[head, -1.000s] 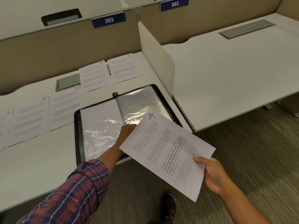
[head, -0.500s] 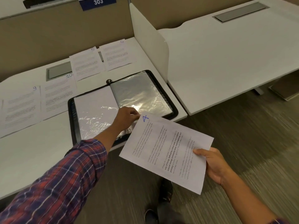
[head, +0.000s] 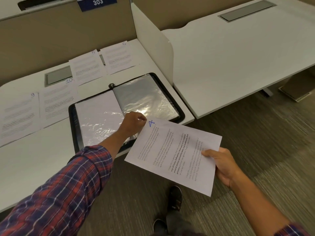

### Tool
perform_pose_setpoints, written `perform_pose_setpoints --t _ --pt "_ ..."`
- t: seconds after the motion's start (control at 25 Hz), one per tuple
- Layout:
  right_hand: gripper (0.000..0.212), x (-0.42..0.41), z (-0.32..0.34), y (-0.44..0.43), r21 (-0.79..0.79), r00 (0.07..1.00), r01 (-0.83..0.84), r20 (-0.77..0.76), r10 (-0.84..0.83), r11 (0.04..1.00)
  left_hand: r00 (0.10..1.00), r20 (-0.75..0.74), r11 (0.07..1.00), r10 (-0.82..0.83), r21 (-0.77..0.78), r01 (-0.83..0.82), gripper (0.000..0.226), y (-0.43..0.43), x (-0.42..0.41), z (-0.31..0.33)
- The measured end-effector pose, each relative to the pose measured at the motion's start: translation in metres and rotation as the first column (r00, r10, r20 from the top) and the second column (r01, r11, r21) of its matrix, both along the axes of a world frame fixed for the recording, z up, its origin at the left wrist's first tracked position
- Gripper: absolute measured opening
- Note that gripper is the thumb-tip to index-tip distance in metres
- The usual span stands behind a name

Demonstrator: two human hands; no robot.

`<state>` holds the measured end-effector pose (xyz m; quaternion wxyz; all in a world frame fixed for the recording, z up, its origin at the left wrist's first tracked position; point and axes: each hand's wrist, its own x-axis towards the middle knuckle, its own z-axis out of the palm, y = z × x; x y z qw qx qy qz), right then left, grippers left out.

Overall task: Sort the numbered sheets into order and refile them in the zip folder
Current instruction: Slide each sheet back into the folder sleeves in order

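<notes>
Sheet 4 point(head: 173, 155) has drawn back from the desk point(head: 34, 159), over carpet point(head: 255, 133).

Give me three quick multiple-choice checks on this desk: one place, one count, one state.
1. Where is sheet 4? A) on the floor B) in the right hand C) on a chair
2. How many numbered sheets lie on the desk? A) two B) seven C) four
3. The zip folder is: A) open flat B) zipped shut C) upright
Answers: B, held past the desk edge; C, sheet 5, sheet 6, sheet 9, sheet 10; A, it lies spread, left hand pinching its right sleeve.
</notes>
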<state>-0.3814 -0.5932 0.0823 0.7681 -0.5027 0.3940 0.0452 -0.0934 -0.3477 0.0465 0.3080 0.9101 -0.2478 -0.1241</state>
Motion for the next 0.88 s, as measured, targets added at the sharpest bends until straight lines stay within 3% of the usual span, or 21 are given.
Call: perform_pose_setpoints --t 0.2,0.36,0.56,0.88 --pt "0.024 0.004 0.005 0.002 -0.054 0.993 0.121 -0.004 -0.122 0.991 0.996 0.090 1.000 -0.008 -0.015 0.010 0.012 0.000 -0.007 0.002" --pt "0.020 0.004 0.012 0.013 -0.119 0.993 0.119 -0.013 -0.121 0.986 0.983 0.180 0.999 0.022 -0.028 -0.018 0.013 -0.002 -0.013 0.002" --pt "0.019 -0.003 0.026 0.022 -0.159 0.994 0.110 0.005 -0.111 0.981 0.996 0.086 1.000 0.021 0.006 -0.021 0.018 -0.010 -0.015 0.000" --pt "0.020 0.019 0.026 0.033 -0.174 0.978 0.210 0.037 -0.207 0.962 0.990 0.125 0.997 0.071 0.019 -0.074 0.019 -0.012 -0.023 -0.003"
